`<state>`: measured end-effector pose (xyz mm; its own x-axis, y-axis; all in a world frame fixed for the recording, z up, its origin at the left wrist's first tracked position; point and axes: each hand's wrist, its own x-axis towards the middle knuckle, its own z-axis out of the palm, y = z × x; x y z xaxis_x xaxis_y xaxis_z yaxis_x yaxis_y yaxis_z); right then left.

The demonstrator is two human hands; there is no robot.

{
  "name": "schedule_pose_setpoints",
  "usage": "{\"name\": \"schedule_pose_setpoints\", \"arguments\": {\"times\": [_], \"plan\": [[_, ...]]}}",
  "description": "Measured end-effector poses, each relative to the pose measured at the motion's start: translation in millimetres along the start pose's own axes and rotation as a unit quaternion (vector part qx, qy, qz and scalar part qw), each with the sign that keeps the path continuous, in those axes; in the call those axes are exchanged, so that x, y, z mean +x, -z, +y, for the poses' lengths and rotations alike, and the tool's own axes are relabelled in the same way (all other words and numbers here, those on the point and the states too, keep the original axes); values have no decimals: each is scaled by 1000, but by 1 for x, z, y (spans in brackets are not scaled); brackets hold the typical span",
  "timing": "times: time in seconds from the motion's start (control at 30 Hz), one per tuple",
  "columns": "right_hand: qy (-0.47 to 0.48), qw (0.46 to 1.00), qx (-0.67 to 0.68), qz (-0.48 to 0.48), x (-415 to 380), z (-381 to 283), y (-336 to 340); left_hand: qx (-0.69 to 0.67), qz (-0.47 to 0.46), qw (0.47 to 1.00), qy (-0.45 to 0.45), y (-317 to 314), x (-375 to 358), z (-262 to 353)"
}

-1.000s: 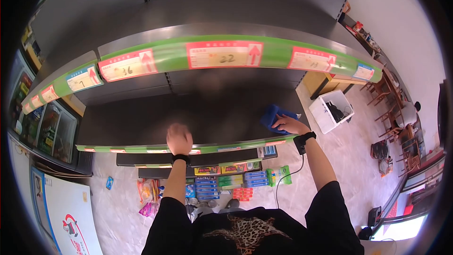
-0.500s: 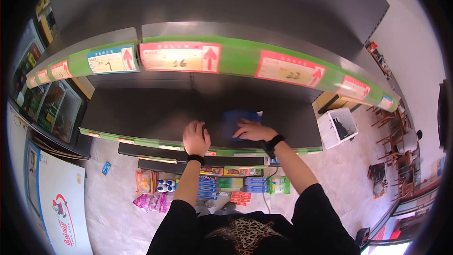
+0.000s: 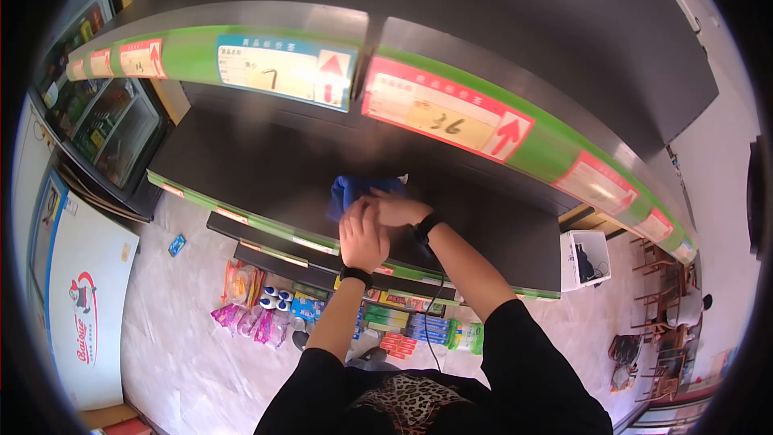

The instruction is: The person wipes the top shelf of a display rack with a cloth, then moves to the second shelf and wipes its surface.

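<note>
A crumpled blue cloth (image 3: 348,188) with a small white tag lies on the dark lower shelf board (image 3: 266,161). My right hand (image 3: 400,209) is on the cloth from the right, its fingers bent over the fabric. Beside it, my left hand (image 3: 362,240) reaches over the shelf's front edge, fingers stretched forward and overlapping the cloth's near side. Its fingertips are right by the right hand's fingers. Both wrists wear black bands.
An upper shelf edge with price labels (image 3: 447,113) crosses above my hands. Packaged goods (image 3: 403,330) stand on the floor below. A white freezer (image 3: 84,298) and a glass-door fridge (image 3: 113,129) are left; a white bin (image 3: 585,262) is right.
The view has turned and shifted left along the shelf. My right hand and the blue cloth have moved left, and my hands are now close together.
</note>
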<state>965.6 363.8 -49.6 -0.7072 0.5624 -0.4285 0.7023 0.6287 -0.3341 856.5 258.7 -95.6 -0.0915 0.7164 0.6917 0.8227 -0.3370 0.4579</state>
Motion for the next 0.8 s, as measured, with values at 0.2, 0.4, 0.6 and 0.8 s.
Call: {"name": "schedule_pose_setpoints", "arguments": {"times": [0.2,0.4,0.6,0.8], "plan": [[-40,996,76,16,16,-1,18,1,-4,1000,-9,2,1,1],[-59,994,63,69,39,-8,11,9,-6,1000,16,5,4,4],[-126,975,6,181,38,-10,-2,27,-14,1000,5,2,5,3],[-240,930,-50,274,5,12,-26,26,-60,998,-11,5,7,5]]}}
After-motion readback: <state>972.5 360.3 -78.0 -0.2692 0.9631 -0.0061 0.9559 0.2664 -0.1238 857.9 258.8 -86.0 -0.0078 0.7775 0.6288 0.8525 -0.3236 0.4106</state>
